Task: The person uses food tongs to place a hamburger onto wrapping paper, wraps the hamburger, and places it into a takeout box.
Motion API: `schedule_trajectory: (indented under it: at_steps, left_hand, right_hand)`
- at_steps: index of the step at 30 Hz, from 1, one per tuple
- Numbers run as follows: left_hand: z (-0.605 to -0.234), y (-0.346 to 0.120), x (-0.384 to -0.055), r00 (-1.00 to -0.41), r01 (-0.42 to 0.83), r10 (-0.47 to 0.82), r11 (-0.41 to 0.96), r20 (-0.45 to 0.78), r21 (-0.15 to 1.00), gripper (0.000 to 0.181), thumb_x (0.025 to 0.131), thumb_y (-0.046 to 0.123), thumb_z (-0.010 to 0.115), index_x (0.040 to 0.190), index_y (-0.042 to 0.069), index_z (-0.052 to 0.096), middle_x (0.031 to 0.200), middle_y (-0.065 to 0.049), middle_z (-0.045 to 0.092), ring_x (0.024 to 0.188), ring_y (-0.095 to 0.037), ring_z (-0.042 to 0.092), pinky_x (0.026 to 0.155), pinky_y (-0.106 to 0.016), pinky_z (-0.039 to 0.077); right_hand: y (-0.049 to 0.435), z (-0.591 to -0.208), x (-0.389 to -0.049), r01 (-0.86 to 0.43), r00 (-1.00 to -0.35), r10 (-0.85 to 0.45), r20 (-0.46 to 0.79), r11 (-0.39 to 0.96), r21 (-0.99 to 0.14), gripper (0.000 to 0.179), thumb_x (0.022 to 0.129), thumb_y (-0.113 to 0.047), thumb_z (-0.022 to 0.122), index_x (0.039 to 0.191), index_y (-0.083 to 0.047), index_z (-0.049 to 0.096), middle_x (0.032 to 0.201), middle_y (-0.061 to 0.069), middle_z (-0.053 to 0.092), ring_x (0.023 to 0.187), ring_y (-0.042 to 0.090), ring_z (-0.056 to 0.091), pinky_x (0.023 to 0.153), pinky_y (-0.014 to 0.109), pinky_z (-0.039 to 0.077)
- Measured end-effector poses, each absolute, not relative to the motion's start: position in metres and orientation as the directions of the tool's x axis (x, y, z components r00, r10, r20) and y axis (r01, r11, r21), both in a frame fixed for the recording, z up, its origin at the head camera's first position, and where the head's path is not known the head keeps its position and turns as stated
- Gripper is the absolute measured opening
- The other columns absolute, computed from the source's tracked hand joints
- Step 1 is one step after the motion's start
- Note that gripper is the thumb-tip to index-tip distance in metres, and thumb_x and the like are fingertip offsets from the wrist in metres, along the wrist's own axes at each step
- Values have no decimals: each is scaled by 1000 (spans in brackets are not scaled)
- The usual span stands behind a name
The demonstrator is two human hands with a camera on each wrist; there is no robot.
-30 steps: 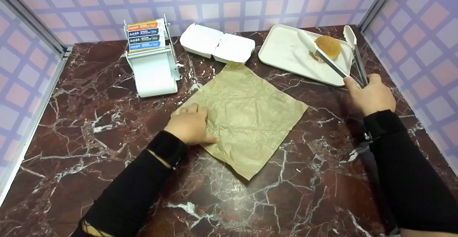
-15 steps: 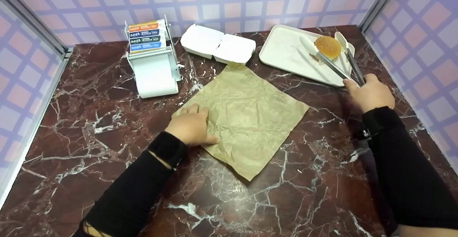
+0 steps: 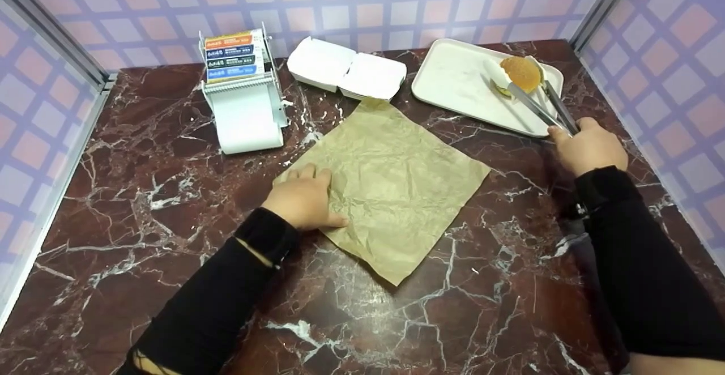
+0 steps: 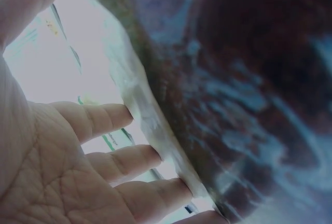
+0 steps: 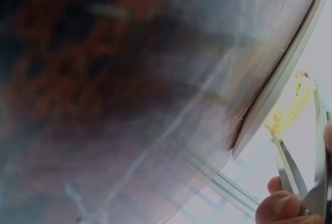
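My right hand (image 3: pixel 590 147) grips a pair of metal tongs (image 3: pixel 532 105) with pale tips. The two tips stand on either side of a burger (image 3: pixel 521 75) with a golden bun, close against it. That burger sits at the right end of a cream tray (image 3: pixel 453 89). In the right wrist view the tongs (image 5: pixel 293 167) reach to the burger (image 5: pixel 290 110). My left hand (image 3: pixel 300 200) rests with fingers spread on the left corner of a creased brown paper sheet (image 3: pixel 396 188). The left wrist view shows the palm and straight fingers (image 4: pixel 150 198) at the paper's edge.
A white burger box (image 3: pixel 374 75) lies open at the back, touching the sheet's far corner. Left of it stands a label dispenser (image 3: pixel 243 109) with a white roll and colourful printed labels. Patterned walls (image 3: pixel 374 12) enclose the dark marbled table (image 3: pixel 170 284).
The tongs' tips have come together around the burger, the right tip moving in from outside the tray. My left hand and the paper have stayed in place.
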State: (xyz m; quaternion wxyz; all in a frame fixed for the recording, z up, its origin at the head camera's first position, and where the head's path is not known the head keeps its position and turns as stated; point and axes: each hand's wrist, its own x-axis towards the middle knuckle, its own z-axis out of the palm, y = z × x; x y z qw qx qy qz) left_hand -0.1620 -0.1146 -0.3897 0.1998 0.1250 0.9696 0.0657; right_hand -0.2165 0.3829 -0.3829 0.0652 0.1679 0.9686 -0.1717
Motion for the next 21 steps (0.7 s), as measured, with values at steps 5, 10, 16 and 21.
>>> schedule_trajectory:
  at_steps: [5, 10, 16, 21]
  left_hand:
    - [-390, -114, -163, -891, 220, 270, 960, -365, 173, 110, 79, 72, 79, 158, 7, 39, 152, -22, 45, 139, -48, 44, 116, -70, 38]
    - [-391, -115, -163, -890, 223, 276, 958, -363, 180, 110, 79, 71, 79, 158, 7, 39, 151, -22, 45, 139, -47, 44, 116, -70, 37]
    - [-391, -115, -163, -887, 227, 282, 956, -365, 187, 113, 79, 72, 78, 160, 6, 36, 154, -23, 44, 143, -47, 42, 118, -69, 36]
    - [-390, -116, -163, -888, 228, 281, 956, -364, 184, 114, 78, 73, 78, 161, 7, 36, 155, -22, 44, 143, -47, 42, 119, -69, 35]
  right_hand:
    - [384, -384, -217, 340, -938, 298, -177, 892, -299, 98, 101, -77, 29, 160, 0, 31, 143, 44, 47, 122, 64, 51, 94, 73, 45]
    - [384, -384, -217, 338, -939, 302, -161, 894, -295, 94, 101, -77, 30, 155, 0, 38, 138, 43, 51, 119, 62, 53, 91, 72, 46]
    - [376, -375, -208, 290, -957, 279, -80, 900, -326, 92, 101, -76, 32, 155, -3, 41, 136, 40, 56, 115, 62, 56, 87, 72, 46]
    - [357, -363, -191, 134, -984, 167, 56, 919, -371, 78, 104, -70, 39, 152, -9, 51, 116, 31, 69, 90, 51, 63, 69, 59, 45]
